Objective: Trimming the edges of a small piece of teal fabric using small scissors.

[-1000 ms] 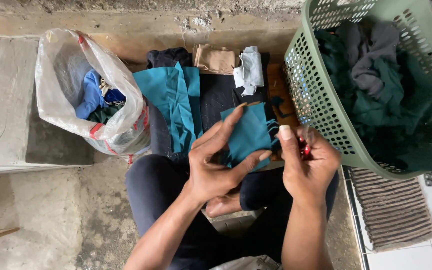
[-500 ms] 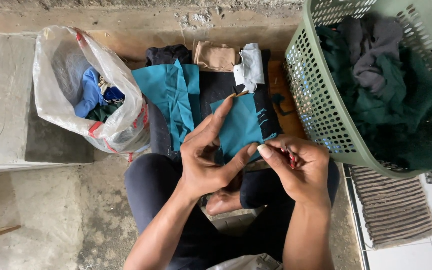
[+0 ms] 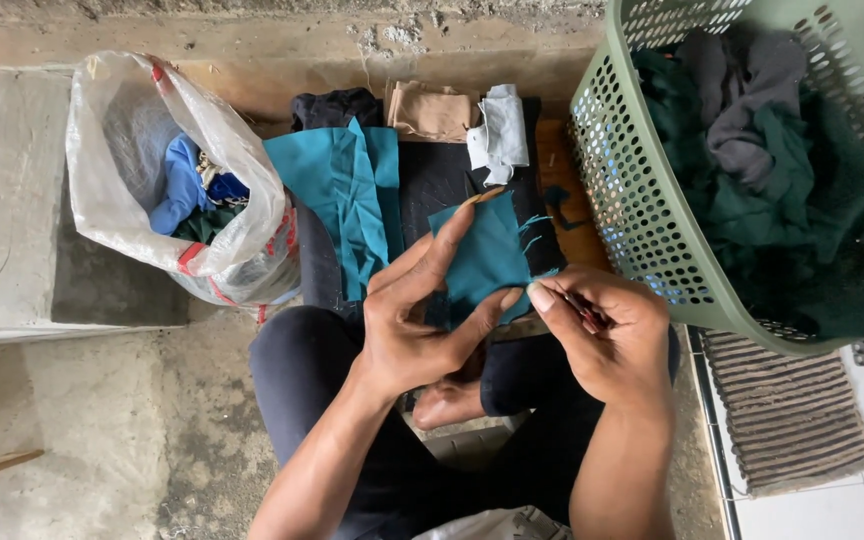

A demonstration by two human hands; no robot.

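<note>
- Left hand [image 3: 414, 330]: fingers long and spread, thumb and forefinger pinching the near edge of a small teal cloth piece [image 3: 487, 258] — held up flat over the lap, frayed threads hanging off its right edge.
- Right hand [image 3: 607, 335]: curled shut, thumb and forefinger pressed together at the cloth piece's near right corner; something thin and dark-red tucked inside the fist, too hidden to tell what.
- Teal cloth piece: in the middle of the scene, between both hands, above a black cloth [image 3: 442, 180] spread on the floor.
- Just left of it, a larger teal cloth [image 3: 347, 190] lying folded over the black one.
- At the far side, a tan folded cloth [image 3: 432, 112] and beside it, to the right, a white crumpled cloth [image 3: 500, 135].
- Far left: a white plastic sack [image 3: 122, 160], mouth open, with blue and dark fabric inside.
- Right: a green perforated basket [image 3: 612, 200], tilted, full of dark green and grey cloth — close beside the right hand.
- Near right, under the basket's edge: a striped brown mat [image 3: 787, 410] on white tile.
- Dark trousers [image 3: 302, 390] across the lap, a bare foot [image 3: 452, 400] showing between the forearms, concrete floor [image 3: 102, 440] to the left.
</note>
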